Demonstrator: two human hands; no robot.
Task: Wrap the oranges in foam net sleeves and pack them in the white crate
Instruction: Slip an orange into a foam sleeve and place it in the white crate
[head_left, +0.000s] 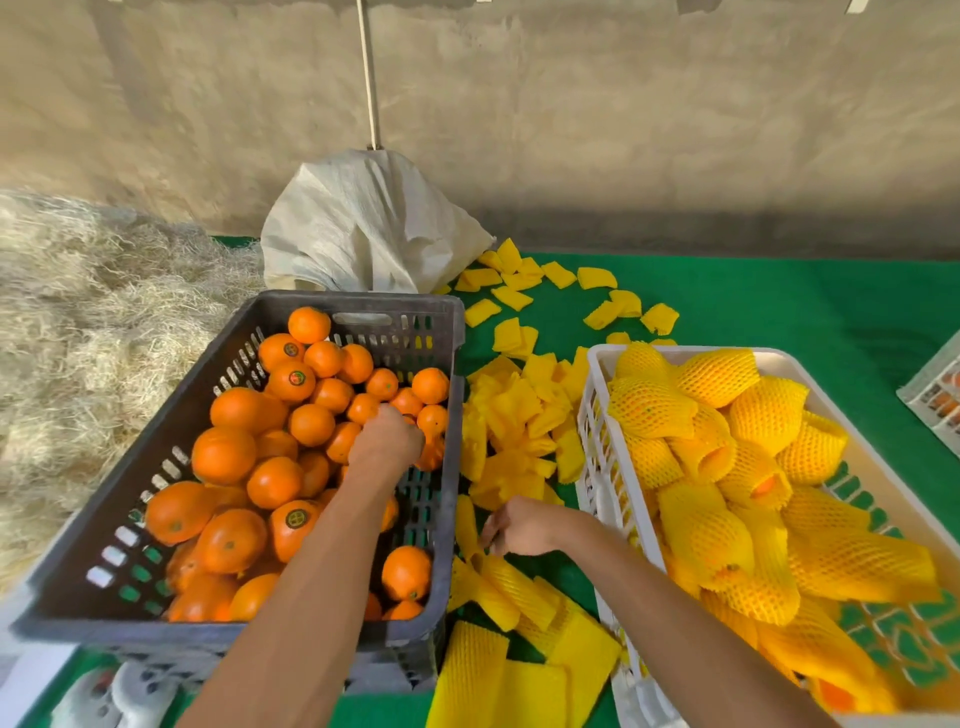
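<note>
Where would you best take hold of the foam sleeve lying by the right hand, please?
Pinch the near open end of the foam sleeve from above, thumb inside the mouth. It lies flat between the crates, so the right hand beside it can likely lift and spread it there.

A single wide-angle view looks forward and steeply down from the person's head, close over the work. Both forearms enter from the bottom edge. The grey crate (249, 467) fills the lower left, the white crate (597, 415) the lower right, and the far wall (571, 130) bends across the top.
</note>
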